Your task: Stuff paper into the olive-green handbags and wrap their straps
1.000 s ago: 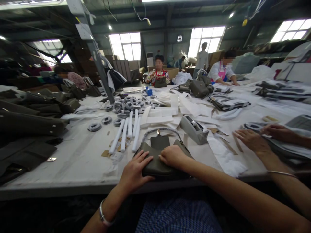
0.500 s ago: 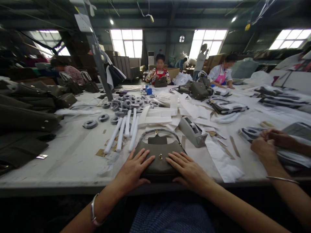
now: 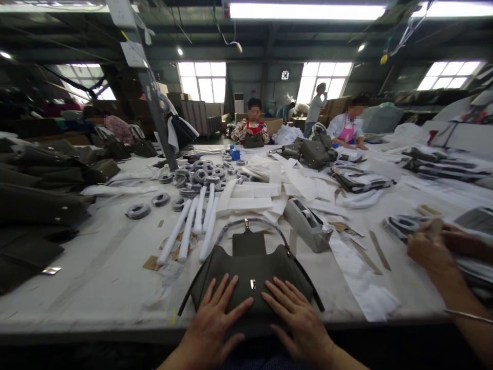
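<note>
A dark olive handbag (image 3: 250, 270) lies flat at the near edge of the white table (image 3: 96, 272), its flap open away from me and a small metal clasp showing at its middle. My left hand (image 3: 213, 324) rests flat on the bag's lower left, fingers spread. My right hand (image 3: 298, 318) lies flat on the bag's lower right, fingers spread too. Neither hand grips anything.
A grey tape dispenser (image 3: 306, 223) stands just beyond the bag, white foam tubes (image 3: 192, 223) and grey rolls (image 3: 196, 174) to the left. Dark bags (image 3: 42, 200) pile at far left. A co-worker's hands (image 3: 435, 249) work at the right; other people sit at the far end.
The bag now lies lower and larger in view as my head tilted. Both hands slid down to its lower part and stay flat on it.
</note>
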`<state>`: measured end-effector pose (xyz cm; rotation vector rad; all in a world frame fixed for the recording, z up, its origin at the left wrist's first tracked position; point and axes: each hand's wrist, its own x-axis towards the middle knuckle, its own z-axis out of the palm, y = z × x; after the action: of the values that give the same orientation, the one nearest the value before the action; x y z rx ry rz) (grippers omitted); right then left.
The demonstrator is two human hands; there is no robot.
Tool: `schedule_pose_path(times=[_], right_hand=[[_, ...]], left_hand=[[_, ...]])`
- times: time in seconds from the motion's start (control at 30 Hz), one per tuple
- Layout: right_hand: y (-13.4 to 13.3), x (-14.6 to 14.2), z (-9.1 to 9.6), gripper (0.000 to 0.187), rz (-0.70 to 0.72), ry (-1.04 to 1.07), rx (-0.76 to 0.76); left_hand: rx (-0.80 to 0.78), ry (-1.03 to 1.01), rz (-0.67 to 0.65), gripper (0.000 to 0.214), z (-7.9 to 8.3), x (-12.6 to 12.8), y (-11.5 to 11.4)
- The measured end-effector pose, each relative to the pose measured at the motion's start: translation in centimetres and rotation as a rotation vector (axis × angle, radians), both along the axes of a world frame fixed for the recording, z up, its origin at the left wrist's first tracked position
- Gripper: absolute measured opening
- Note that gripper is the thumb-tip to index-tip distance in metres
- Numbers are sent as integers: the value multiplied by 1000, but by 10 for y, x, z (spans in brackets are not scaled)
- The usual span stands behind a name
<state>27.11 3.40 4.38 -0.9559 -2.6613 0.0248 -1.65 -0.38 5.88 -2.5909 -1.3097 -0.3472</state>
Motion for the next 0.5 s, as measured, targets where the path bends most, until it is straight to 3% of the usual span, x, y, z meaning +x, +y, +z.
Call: schedule_pose_path(times=[0.07,0.17,0.33,0.4,0.5], right_hand=[[2,-3,8,66,-5,7,-77],[16,-9,35,53,-14,27,-246],[65,-20,87,28,127,170,-549],[95,-17,95,27,122,247,-528],[148,-3,96,26,-116,331,-311]], left_hand=[[24,-21,-10,81,-3,8,4],[126,-41,2,75,-14,15,13],[336,-69,-13,59,-33,14,23],[388,-89,-31,54,-41,12,26],[455,-91,-34,47,-55,11,33]])
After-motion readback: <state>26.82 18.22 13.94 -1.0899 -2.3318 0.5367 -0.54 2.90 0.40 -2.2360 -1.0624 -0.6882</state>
